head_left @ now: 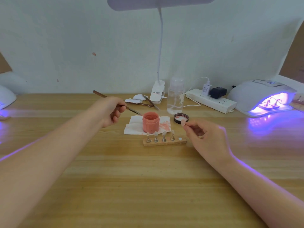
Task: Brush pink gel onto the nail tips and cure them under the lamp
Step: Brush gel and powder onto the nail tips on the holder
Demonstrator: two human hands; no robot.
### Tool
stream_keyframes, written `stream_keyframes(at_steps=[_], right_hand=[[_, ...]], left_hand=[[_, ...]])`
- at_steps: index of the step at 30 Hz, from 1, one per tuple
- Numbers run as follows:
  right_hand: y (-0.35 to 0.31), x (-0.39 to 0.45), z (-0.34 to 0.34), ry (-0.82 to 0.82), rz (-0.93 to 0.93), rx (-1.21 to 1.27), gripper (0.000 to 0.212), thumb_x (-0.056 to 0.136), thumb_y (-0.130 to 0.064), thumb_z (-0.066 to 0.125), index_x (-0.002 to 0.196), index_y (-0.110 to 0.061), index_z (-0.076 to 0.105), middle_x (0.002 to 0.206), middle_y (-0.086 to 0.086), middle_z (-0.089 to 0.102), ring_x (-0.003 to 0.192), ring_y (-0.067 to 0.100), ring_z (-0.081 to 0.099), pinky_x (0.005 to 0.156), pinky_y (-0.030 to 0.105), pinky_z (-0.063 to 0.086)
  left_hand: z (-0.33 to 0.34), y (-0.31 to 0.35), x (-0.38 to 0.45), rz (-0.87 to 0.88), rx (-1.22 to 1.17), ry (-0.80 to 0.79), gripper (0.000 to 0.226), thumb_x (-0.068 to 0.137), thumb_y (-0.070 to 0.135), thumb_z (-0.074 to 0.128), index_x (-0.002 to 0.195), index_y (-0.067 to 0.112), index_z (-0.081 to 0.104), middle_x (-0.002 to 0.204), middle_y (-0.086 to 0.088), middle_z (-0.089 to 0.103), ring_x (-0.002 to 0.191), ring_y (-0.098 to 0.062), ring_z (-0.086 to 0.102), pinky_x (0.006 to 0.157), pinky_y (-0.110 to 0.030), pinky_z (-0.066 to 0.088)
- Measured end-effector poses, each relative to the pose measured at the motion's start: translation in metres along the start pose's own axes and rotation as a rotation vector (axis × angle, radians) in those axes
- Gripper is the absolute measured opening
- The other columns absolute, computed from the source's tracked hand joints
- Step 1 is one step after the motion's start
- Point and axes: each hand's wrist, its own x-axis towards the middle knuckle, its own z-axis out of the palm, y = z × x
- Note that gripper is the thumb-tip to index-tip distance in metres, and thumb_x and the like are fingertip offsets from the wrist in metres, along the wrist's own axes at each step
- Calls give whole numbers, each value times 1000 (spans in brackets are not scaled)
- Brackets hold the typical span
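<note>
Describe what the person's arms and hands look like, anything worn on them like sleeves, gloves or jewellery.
Both forearms are bare right up to the frame's edge: no sleeves or gloves show. The left hand and right hand carry no visible rings, watch or bracelets. Violet light from the curing lamp traces a bright line along the edges of both forearms. Fingernail polish is too small to tell.

Wooden table, pale grain, set against a whitish wall. Clip-on desk lamp at back centre, white gooseneck rising to a flat head overhead. Just right of its clip: clear pump bottle, liquid low inside. White power strip further right, carrying a white plug and a black adapter. Left of the clip: folded white pads and two slim spare tools lying crossed.
</note>
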Motion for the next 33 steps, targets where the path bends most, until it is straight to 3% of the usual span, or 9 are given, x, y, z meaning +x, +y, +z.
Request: stream_keyframes(at_steps=[10, 20, 25, 33], right_hand=[[-2, 0, -1, 11, -11, 1, 9, 81, -8, 72, 84, -16, 75, 68, -7, 69, 69, 7, 62, 63, 15, 49], [-2, 1, -1, -8, -1, -9, 8, 82, -9, 70, 84, -16, 75, 68, -4, 69, 63, 12, 63, 62, 26, 49], [-4, 1, -1, -11, 20, -2, 9, 82, -8, 70, 84, -16, 75, 68, -7, 69, 67, 9, 61, 63, 21, 49], [-6, 0, -2, -25, 48, 22, 8, 83, -10, 70, 85, -16, 74, 68, -13, 67, 69, 3, 62, 66, 16, 50]], left_hand=[[7, -1, -4, -46, -92, -64, 10, 89, 15, 52, 80, 16, 54, 44, 7, 54, 29, -5, 34, 35, -10, 25], [-2, -7, -8, -86, -110, -22, 14, 90, 15, 53, 77, 14, 54, 44, 5, 56, 29, -5, 37, 34, -10, 26], [5, 1, -21, 38, -241, -37, 14, 91, 13, 56, 77, 10, 58, 49, 3, 63, 34, -3, 50, 35, -10, 36], [46, -7, -65, 313, -332, -336, 8, 86, 12, 63, 84, 5, 67, 71, -7, 72, 56, -10, 65, 50, -18, 52]])
